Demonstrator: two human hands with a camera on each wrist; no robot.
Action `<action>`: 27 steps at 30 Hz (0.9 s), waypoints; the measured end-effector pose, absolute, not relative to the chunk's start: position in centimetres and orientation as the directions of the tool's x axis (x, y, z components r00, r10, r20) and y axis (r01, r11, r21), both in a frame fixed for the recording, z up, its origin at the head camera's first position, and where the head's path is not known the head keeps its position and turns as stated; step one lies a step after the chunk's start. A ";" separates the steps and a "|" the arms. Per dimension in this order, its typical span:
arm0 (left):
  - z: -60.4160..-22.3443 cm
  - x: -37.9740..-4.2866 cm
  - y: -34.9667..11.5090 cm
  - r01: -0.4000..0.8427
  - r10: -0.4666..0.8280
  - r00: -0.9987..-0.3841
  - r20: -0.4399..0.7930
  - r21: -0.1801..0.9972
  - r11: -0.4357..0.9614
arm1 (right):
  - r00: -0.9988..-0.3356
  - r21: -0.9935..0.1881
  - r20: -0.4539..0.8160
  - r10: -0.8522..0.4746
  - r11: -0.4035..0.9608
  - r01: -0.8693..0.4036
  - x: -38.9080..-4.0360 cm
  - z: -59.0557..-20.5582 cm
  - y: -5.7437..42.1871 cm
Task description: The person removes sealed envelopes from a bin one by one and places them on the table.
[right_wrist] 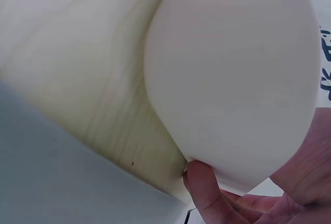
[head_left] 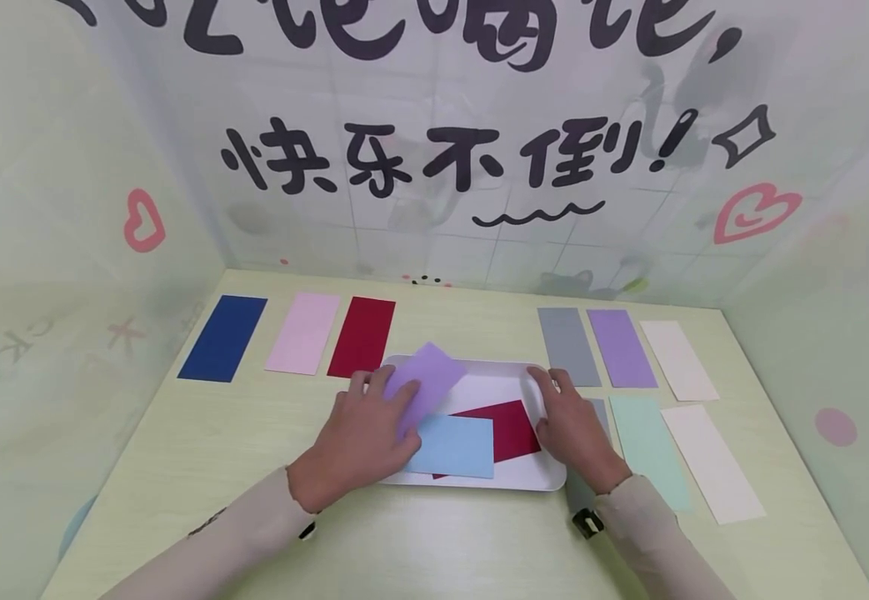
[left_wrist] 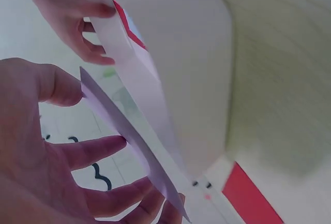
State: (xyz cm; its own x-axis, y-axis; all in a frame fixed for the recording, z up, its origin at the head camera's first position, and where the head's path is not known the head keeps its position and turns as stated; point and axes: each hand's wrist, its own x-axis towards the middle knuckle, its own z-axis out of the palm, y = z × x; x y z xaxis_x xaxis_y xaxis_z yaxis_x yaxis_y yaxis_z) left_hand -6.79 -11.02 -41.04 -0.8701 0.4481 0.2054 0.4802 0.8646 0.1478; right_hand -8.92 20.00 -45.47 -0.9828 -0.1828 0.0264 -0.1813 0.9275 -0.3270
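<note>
My left hand holds a light purple paper card, tilted over the left part of a white tray. In the left wrist view, the thumb is at one end of the purple card and the fingers spread along it. Inside the tray, a light blue card overlaps a dark red card. My right hand grips the tray's right rim. The right wrist view looks at the outer side of the tray, with a fingertip pressed on its lower edge.
Left of the tray lie a dark blue card, a pink card and another red card. On the right are grey, purple and mint green cards, plus whitish cards. Printed curtains surround the table.
</note>
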 end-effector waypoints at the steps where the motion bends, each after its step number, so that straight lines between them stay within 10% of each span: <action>1: -41.2 -6.8 -11.6 0.467 0.435 -0.877 0.204 0.153 0.871 | -0.983 -0.328 0.026 -0.183 0.927 -0.181 -8.9 -45.5 20.0; 27: -44.3 -3.3 -27.0 0.021 0.013 -0.999 0.029 0.288 0.957 | -0.985 -0.325 -0.003 -0.173 0.932 -0.163 -8.9 -45.6 20.3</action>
